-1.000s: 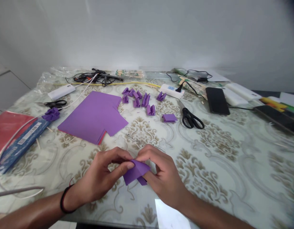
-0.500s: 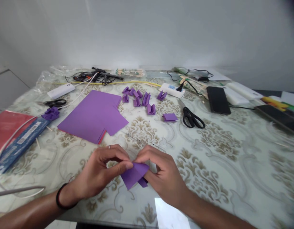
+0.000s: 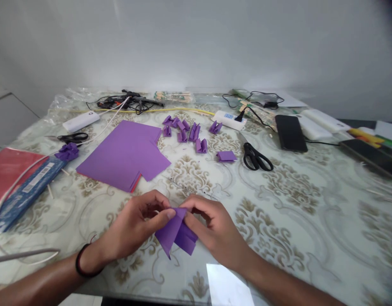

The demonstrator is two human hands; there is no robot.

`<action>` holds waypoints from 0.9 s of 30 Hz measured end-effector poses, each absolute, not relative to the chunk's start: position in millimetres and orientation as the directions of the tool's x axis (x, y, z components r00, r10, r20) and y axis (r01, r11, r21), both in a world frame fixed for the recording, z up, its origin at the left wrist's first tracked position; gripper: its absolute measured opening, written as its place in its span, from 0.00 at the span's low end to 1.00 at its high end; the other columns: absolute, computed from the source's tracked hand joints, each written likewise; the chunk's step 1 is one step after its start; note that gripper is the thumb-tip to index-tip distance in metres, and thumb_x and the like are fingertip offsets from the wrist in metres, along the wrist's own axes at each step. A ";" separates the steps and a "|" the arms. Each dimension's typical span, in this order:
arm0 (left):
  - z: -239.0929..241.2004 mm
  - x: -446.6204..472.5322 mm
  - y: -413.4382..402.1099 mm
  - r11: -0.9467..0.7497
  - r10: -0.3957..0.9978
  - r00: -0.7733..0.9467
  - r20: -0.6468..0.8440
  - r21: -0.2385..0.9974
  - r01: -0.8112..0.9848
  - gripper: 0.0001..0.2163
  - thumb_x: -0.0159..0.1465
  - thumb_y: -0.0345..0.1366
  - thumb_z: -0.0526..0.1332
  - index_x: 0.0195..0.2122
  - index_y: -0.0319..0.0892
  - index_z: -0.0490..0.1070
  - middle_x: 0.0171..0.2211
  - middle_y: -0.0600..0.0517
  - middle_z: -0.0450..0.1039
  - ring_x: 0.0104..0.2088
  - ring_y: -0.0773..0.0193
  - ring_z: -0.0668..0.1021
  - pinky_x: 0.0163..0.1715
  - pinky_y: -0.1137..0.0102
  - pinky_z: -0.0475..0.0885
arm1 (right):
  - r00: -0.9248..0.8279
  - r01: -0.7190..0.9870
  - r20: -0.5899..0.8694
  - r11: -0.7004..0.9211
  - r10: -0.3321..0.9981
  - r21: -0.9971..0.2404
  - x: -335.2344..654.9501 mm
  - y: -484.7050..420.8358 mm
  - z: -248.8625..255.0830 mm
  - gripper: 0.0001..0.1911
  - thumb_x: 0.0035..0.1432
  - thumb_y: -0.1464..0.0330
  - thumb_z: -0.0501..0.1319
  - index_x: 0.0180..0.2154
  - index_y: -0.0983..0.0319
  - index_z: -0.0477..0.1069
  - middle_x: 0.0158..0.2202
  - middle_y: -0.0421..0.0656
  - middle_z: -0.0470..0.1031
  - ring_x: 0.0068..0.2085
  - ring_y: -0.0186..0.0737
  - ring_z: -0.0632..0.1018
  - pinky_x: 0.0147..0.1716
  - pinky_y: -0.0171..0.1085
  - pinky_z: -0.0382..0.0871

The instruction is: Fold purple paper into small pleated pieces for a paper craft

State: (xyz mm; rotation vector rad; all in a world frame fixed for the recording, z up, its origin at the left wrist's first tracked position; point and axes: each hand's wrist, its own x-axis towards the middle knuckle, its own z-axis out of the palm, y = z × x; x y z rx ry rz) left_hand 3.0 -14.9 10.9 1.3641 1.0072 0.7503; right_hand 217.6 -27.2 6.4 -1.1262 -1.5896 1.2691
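Close to the table's front edge, a folded piece of purple paper point(image 3: 170, 231) is held up between both hands. My left hand point(image 3: 138, 225) pinches its upper left side with thumb and fingers. On the other side, my right hand point(image 3: 211, 225) pinches the upper right, its thumb against the front. Two flaps of the paper hang down and apart below the fingers. Beyond the hands lie several small folded purple paper pieces point(image 3: 194, 132) in a loose group. A flat folded purple piece point(image 3: 227, 156) rests nearer, beside black-handled scissors point(image 3: 255, 159).
Purple sheets point(image 3: 119, 153) lie at left centre, with red paper under them. Farther left are a crumpled purple paper piece point(image 3: 67, 151), a blue package point(image 3: 26, 193) and more scissors point(image 3: 73, 137). A power strip point(image 3: 229, 120), cables and a black phone point(image 3: 290, 133) occupy the back right.
The folded paper has turned in my fingers, and its two flaps now hang wider apart. My right thumb has moved up onto the front of the paper.
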 end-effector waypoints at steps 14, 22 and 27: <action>11.4 4.7 -10.8 0.112 0.921 0.364 -0.139 0.989 0.096 0.11 0.69 0.42 0.68 0.34 0.40 0.76 0.24 0.58 0.71 0.24 0.71 0.68 0.25 0.77 0.65 | -0.366 0.081 0.017 0.051 0.931 -0.995 218.3 -26.0 12.3 0.14 0.70 0.64 0.59 0.30 0.59 0.69 0.26 0.36 0.66 0.30 0.37 0.69 0.32 0.37 0.62; 8.5 5.2 -15.3 0.126 0.923 0.344 -0.174 0.979 0.159 0.10 0.68 0.42 0.69 0.35 0.40 0.78 0.28 0.55 0.77 0.27 0.67 0.74 0.28 0.74 0.68 | -0.298 0.121 -0.045 -0.008 0.953 -0.993 214.6 -27.5 4.3 0.14 0.68 0.63 0.63 0.29 0.59 0.70 0.25 0.36 0.70 0.29 0.36 0.71 0.30 0.35 0.64; 9.1 1.5 -14.7 0.133 0.918 0.353 -0.179 0.979 0.152 0.10 0.68 0.43 0.70 0.35 0.41 0.81 0.29 0.54 0.81 0.29 0.66 0.77 0.30 0.74 0.69 | -0.280 0.115 -0.036 -0.003 0.959 -0.993 215.1 -27.9 4.2 0.14 0.68 0.63 0.64 0.29 0.59 0.70 0.25 0.36 0.70 0.29 0.36 0.71 0.30 0.35 0.65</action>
